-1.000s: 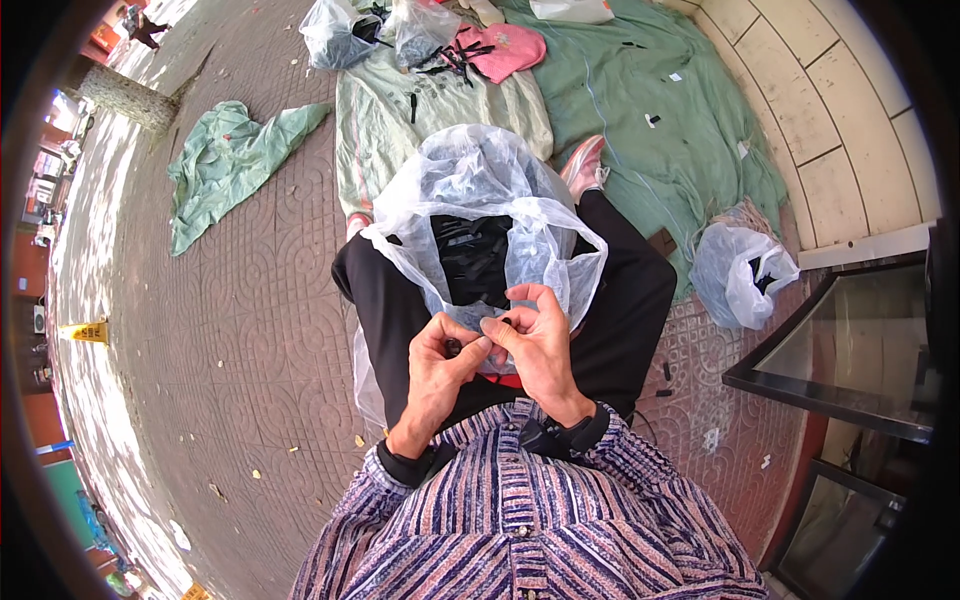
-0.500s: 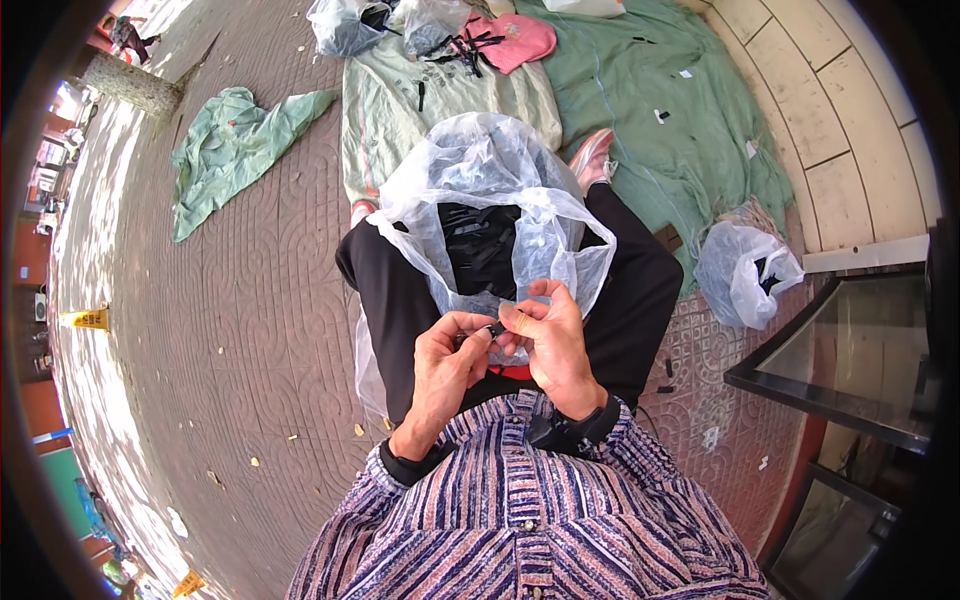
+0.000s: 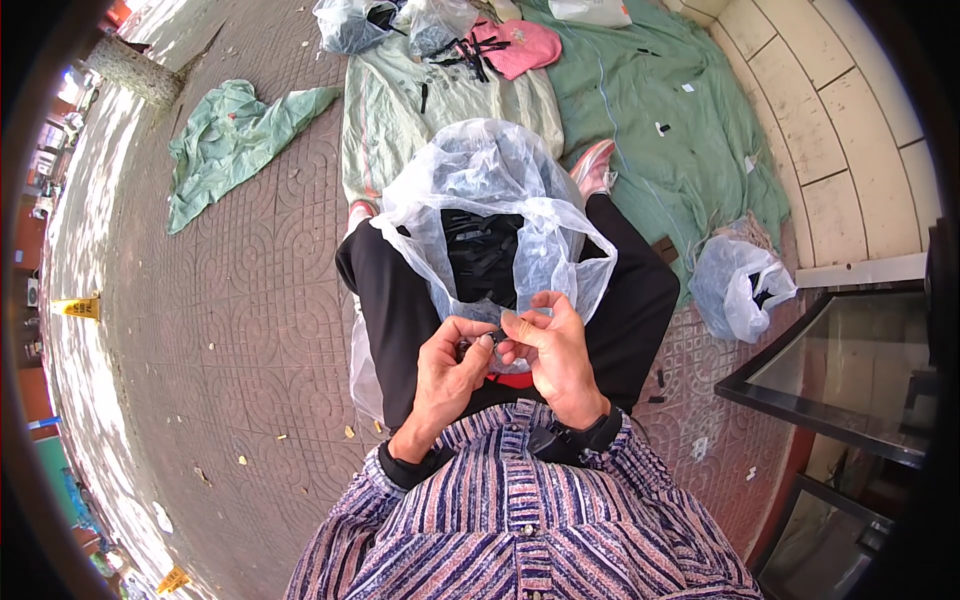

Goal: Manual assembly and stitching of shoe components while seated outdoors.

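My left hand (image 3: 447, 368) and right hand (image 3: 562, 362) pinched a small black piece (image 3: 499, 337), probably light, best gripped at its left and right ends.

Head view: left fisheye of side-by-side pair worn on person's head. Faces steeply down and slightly forward; upright, unmirrored. Striped sweater (image 3: 450, 510), seen from above, fills lower middle, nearest lens. Left hand (image 3: 447, 375) and right hand (image 3: 562, 365) close by, just below frame center. Farther off: tree trunk (image 3: 130, 70) upper left, tiled wall (image 3: 835, 130) upper right. Very wide field; straight edges bow toward dark round rim.
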Motion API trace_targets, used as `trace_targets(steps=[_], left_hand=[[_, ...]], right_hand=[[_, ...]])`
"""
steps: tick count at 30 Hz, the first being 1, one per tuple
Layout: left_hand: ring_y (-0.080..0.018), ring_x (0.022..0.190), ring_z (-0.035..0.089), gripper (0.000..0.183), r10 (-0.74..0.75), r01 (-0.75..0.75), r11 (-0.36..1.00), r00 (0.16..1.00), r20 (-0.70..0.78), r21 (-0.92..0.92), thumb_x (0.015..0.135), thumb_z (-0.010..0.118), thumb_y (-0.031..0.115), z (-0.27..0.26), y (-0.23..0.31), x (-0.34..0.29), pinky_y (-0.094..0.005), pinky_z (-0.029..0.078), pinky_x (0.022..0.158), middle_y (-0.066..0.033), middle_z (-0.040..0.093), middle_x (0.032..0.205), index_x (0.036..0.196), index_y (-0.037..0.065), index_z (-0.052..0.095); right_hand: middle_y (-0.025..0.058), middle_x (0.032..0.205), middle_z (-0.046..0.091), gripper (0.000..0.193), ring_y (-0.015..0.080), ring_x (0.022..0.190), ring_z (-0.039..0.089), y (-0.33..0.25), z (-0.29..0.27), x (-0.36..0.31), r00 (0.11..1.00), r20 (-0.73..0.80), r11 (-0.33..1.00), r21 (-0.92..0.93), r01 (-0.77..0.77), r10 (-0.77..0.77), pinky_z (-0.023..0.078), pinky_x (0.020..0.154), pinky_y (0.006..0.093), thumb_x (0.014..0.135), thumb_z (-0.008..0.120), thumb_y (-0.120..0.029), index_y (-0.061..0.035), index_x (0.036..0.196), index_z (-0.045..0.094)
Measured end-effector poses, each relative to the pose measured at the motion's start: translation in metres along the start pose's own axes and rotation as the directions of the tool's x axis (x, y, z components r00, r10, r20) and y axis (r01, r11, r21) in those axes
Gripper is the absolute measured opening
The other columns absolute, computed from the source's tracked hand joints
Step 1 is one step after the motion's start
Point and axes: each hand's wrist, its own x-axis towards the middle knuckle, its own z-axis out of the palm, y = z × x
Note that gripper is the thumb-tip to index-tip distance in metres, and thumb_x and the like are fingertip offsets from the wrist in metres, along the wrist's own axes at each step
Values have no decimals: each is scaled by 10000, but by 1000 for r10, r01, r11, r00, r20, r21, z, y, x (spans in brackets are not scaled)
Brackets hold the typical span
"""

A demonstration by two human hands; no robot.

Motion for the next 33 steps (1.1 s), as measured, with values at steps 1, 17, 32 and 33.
trace_targets(steps=[1, 17, 32, 33], left_hand=[[-8, 492, 422, 90, 94, -88, 988, 995, -36, 126, 850, 557, 61, 0, -3, 0, -160, 327, 426, 5, 545, 636, 913, -3, 552], [-34, 608, 472, 118, 132, -105, 943, 989, -67, 315, 841, 562, 64, 1, -1, -1, -183, 400, 531, -9, 543, 693, 924, -19, 566], [-27, 539, 406, 223, 57, -49, 993, 996, 73, -107, 882, 433, 48, -8, 16, -5, -166, 308, 466, 11, 496, 660, 1043, -24, 570], [-27, 539, 406, 223, 57, -49, 993, 996, 75, -105, 882, 433, 48, -7, 17, -7, -166, 308, 466, 11, 496, 660, 1043, -24, 570]], right_hand=[[103, 728, 567, 441, 197, 552, 590, 0, 1, 0, 1000, 2, 1000, -3, 0, 0, 467, 465, 281, 750, 671, -22, -32, 1029, 330], [119, 719, 563, 473, 180, 538, 589, 4, 4, -3, 997, -17, 996, -53, 68, -69, 495, 467, 263, 730, 684, -7, -6, 1026, 315], [177, 864, 561, 347, 284, 785, 580, 14, 9, -29, 302, 726, -179, -504, 845, -618, 492, 613, 320, 727, 631, 61, 68, 1028, 458], [181, 879, 560, 375, 289, 817, 575, 14, 8, -32, 299, 732, -166, -489, 856, -612, 494, 621, 327, 719, 629, 67, 83, 1050, 451]])
